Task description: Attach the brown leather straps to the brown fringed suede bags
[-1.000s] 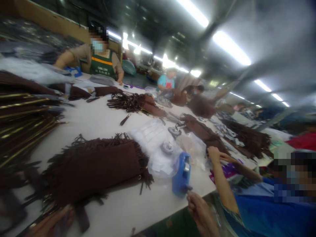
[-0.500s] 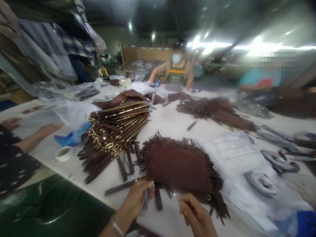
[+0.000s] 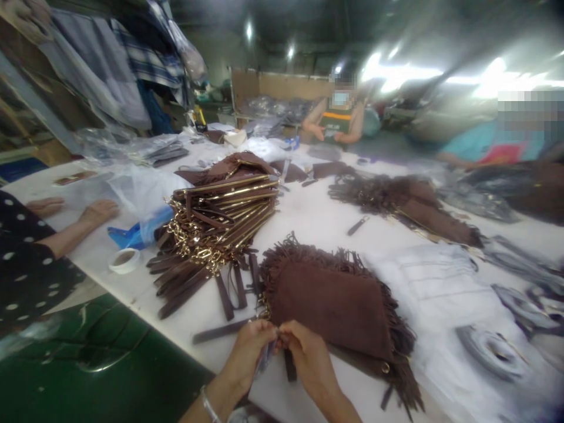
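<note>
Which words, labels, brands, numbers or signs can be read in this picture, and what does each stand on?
No text can be read with certainty.
Green apron in the background: pale lettering below its orange band, too small and blurred to read.
Fringed brown pile by the hands: no lettering visible.
White roll: no lettering visible.

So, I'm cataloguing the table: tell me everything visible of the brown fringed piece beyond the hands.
The brown fringed piece lies flat, slightly angled, on the white table. It has a plain, roughly rectangular panel with a matte, suede-like look. Thin strands bristle along its far edge and right end, and a gold-coloured ring shows near its near right corner. The left hand and right hand are at its near left edge; whether they touch it is unclear.
</note>
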Demonstrator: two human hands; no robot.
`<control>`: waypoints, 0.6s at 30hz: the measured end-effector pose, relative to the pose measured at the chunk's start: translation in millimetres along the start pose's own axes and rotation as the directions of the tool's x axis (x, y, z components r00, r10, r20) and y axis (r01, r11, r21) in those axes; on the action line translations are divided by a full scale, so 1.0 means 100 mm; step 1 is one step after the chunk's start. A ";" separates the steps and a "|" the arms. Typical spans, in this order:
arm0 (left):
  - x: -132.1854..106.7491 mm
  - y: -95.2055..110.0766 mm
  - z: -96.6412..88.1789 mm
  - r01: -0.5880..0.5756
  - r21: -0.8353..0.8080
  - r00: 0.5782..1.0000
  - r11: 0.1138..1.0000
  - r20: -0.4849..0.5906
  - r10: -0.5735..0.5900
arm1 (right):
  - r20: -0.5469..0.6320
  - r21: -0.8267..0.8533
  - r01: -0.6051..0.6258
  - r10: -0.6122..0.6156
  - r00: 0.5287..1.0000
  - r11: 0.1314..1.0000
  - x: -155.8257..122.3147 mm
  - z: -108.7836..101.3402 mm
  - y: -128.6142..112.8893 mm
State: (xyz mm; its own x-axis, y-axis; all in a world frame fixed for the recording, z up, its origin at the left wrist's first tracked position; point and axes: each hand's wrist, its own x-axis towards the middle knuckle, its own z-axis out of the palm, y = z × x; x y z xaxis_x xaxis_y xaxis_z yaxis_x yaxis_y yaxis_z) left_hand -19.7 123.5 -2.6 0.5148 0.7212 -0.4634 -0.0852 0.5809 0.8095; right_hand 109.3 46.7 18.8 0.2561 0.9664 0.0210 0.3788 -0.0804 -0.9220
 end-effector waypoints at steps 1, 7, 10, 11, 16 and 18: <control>0.00 -0.01 0.00 -0.012 -0.002 1.000 1.000 0.006 0.012 | 0.003 -0.030 0.006 -0.006 1.000 1.000 0.00 0.01 0.01; -0.02 -0.02 0.02 -0.013 -0.023 0.999 1.000 -0.033 0.013 | 0.036 -0.369 0.016 -0.003 0.999 0.929 0.05 0.04 -0.03; -0.04 -0.01 0.02 -0.019 0.007 0.997 1.000 -0.075 0.020 | 0.070 -0.534 0.023 0.017 0.997 0.845 0.07 0.02 -0.10; -0.04 -0.02 0.02 -0.020 0.010 0.997 1.000 -0.080 0.021 | 0.083 -0.569 0.028 0.024 0.996 0.822 0.08 0.00 -0.12; 0.01 -0.10 -0.02 -0.012 -0.022 0.997 1.000 -0.079 0.010 | 0.147 -0.677 0.067 0.045 0.988 0.733 0.12 -0.05 -0.23; 0.05 -0.15 -0.04 -0.004 -0.030 0.995 1.000 -0.097 0.001 | 0.166 -0.699 0.087 0.043 0.985 0.710 0.14 -0.06 -0.24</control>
State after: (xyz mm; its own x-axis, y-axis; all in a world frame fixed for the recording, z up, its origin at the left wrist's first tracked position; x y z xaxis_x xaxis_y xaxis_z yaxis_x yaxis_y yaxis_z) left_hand -19.1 119.8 -18.5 0.4291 0.7554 -0.4952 -0.1129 0.5888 0.8003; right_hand 109.0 61.0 43.7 0.1210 0.9892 -0.0828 0.9128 -0.1436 -0.3824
